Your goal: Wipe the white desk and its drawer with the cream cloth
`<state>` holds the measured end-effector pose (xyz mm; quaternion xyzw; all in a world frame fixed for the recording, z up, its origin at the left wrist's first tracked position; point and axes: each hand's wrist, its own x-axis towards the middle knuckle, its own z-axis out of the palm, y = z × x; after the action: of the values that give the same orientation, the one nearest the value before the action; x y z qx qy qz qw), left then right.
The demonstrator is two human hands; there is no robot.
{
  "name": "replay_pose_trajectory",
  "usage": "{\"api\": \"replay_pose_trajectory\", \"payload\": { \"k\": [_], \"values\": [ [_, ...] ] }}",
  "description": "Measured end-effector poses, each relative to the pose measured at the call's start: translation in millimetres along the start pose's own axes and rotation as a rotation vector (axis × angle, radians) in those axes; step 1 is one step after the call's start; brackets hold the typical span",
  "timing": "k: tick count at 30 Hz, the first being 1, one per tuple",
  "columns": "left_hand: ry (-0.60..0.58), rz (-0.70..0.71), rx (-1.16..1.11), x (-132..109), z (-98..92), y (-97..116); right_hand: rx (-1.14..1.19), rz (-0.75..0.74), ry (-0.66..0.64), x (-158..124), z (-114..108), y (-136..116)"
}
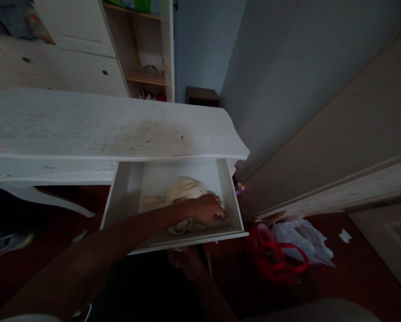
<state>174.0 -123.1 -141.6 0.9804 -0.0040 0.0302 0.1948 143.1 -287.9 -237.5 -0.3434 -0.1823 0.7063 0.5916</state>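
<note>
A white drawer (235, 197) is pulled out from a white table (96, 120). Inside it lies a crumpled cream cloth (187, 188). My left hand (208, 209) reaches across the drawer from the left, its fingers curled on the cloth near the right side. Below the drawer's front panel, on the outer side, is my right hand (188, 263). Its fingers are bent close to the panel, in deep shadow, and what they hold cannot be made out.
Brown stains mark the tabletop. A red bag (270, 255) and a white plastic bag (304, 239) lie on the red floor at the right, by the wall. Behind the table stands a white cabinet (76, 67) with open shelves. A shoe (9, 246) shows at far left.
</note>
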Motion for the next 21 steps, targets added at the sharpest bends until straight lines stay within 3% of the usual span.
{"api": "replay_pose_trajectory", "payload": {
  "k": [9, 15, 21],
  "values": [
    [-0.211, -0.001, -0.084, 1, -10.6, 15, -0.032, 0.022, -0.002, 2, -4, 4],
    [-0.230, -0.051, -0.134, 2, -15.3, 23, -0.037, 0.036, -0.023, 1, -6, 3],
    [-0.242, -0.061, -0.202, 5, -12.5, 18, -0.057, 0.030, -0.004, 3, -9, 9]
  ]
}}
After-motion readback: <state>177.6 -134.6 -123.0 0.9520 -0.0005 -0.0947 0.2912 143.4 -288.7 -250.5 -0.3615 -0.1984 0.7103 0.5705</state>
